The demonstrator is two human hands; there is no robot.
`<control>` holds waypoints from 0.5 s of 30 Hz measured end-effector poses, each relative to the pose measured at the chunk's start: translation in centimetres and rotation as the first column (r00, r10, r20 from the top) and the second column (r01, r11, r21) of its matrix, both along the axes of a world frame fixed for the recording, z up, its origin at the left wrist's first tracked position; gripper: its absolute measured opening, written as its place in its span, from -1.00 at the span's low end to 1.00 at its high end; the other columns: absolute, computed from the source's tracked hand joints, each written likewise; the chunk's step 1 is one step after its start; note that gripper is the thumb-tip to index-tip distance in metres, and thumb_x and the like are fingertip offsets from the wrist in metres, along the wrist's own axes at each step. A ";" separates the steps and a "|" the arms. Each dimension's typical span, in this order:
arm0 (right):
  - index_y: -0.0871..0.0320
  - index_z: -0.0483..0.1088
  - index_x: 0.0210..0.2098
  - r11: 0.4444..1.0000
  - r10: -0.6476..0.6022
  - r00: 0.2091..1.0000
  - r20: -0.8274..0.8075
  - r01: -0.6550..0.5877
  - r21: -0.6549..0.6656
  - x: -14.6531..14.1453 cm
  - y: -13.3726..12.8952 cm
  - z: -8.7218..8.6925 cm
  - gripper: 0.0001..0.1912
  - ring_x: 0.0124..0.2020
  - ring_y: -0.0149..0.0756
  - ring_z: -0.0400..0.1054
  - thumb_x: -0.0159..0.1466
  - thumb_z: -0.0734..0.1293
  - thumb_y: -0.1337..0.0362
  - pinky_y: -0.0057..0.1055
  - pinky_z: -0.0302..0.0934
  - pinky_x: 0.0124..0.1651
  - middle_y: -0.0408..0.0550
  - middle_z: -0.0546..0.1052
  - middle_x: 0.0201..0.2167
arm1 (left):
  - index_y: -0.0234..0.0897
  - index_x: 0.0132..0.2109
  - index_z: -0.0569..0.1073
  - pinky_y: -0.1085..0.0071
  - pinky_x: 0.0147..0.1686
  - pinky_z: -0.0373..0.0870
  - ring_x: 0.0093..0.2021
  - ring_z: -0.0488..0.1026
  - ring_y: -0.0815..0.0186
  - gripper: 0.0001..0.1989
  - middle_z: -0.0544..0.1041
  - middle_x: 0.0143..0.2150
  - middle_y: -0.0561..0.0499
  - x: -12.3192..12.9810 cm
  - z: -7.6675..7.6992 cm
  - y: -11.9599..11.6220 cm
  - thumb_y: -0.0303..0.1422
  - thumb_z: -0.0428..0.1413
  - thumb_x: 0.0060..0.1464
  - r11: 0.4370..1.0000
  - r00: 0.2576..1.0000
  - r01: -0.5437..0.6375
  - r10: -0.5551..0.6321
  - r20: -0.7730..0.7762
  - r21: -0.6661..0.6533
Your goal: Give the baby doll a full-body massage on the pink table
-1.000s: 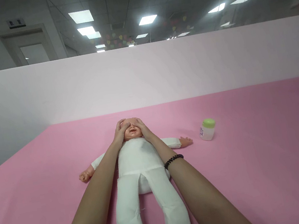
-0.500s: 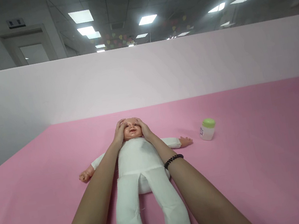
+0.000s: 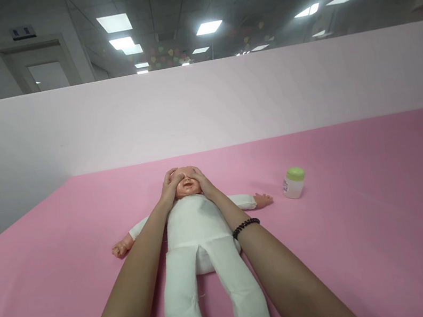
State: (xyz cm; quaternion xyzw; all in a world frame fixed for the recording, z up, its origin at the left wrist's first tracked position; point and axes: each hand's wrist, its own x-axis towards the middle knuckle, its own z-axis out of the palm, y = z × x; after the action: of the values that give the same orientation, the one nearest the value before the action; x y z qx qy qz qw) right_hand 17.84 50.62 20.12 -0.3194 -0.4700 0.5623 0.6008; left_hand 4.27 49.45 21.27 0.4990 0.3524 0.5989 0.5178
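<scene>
From the head camera, a white cloth doll [image 3: 200, 236] lies face up on the pink tabletop [image 3: 371, 240], its long axis running straight away from the person, head farthest. Both arms reach along its body; the left hand [image 3: 170, 186] and right hand [image 3: 202, 181] cup the head from either side, fingers loosely curved, thumbs over the eyes. A green-capped jar [image 3: 293, 182] stands well apart to the right
</scene>
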 end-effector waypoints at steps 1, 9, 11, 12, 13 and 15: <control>0.03 0.33 0.00 1.000 -0.002 1.000 -0.006 0.002 -0.003 0.0 0.0 0.0 -0.46 -0.06 -0.20 0.38 0.02 0.39 0.14 -0.26 0.25 0.09 -0.15 0.48 -0.12 | -0.16 0.05 0.38 0.28 -0.08 0.46 -0.14 0.50 0.24 -0.46 0.46 -0.02 -0.03 0.0 0.0 0.0 -0.22 0.28 -0.12 1.000 1.000 -0.006 0.006 -0.005 -0.003; 0.06 0.36 -0.11 1.000 -0.023 0.996 -0.082 0.022 -0.010 -0.3 0.2 0.2 -0.54 -0.05 -0.16 0.37 -0.02 0.35 0.13 -0.25 0.28 0.07 -0.14 0.50 -0.18 | -0.19 0.04 0.38 0.27 -0.06 0.47 -0.06 0.50 0.18 -0.57 0.51 -0.03 -0.06 0.1 0.2 0.2 -0.22 0.12 0.00 0.998 0.997 -0.054 0.052 -0.057 -0.018; 0.06 0.36 -0.12 1.000 -0.024 0.996 -0.086 0.024 -0.007 -0.3 0.2 0.2 -0.55 -0.06 -0.15 0.37 -0.03 0.34 0.14 -0.25 0.28 0.06 -0.14 0.50 -0.20 | -0.19 0.04 0.39 0.27 -0.06 0.47 -0.05 0.49 0.18 -0.58 0.50 -0.02 -0.06 0.1 0.1 0.2 -0.23 0.11 0.00 0.998 0.997 -0.055 0.054 -0.057 -0.014; 0.06 0.36 -0.12 1.000 -0.023 0.996 -0.086 0.023 -0.005 -0.3 0.2 0.2 -0.54 -0.07 -0.15 0.37 -0.04 0.34 0.14 -0.25 0.28 0.06 -0.14 0.50 -0.20 | -0.19 0.04 0.39 0.27 -0.06 0.47 -0.05 0.49 0.18 -0.57 0.50 -0.02 -0.06 0.1 0.0 0.3 -0.22 0.11 0.00 0.999 0.997 -0.054 0.053 -0.056 -0.009; 0.06 0.36 -0.12 1.000 -0.022 0.996 -0.084 0.022 -0.003 -0.3 0.2 0.2 -0.54 -0.07 -0.16 0.37 -0.03 0.35 0.14 -0.25 0.28 0.07 -0.14 0.50 -0.20 | -0.19 0.04 0.39 0.28 -0.05 0.46 -0.05 0.49 0.18 -0.57 0.50 -0.02 -0.06 0.1 -0.1 0.4 -0.22 0.12 0.00 0.999 0.997 -0.053 0.053 -0.054 -0.003; 0.06 0.36 -0.11 1.000 -0.018 0.997 -0.079 0.019 0.005 -0.3 0.1 0.2 -0.53 -0.04 -0.16 0.36 -0.02 0.36 0.11 -0.26 0.25 0.10 -0.14 0.49 -0.18 | -0.19 0.04 0.38 0.27 -0.03 0.45 -0.04 0.49 0.19 -0.56 0.50 -0.02 -0.05 0.0 -0.2 0.6 -0.18 0.14 0.00 0.999 0.998 -0.046 0.047 -0.049 0.013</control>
State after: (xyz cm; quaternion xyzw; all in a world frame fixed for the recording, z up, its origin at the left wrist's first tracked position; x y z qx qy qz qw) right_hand 17.59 50.75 20.33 -0.2994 -0.4445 0.5675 0.6251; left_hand 4.27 50.03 21.04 0.5083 0.3728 0.6005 0.4920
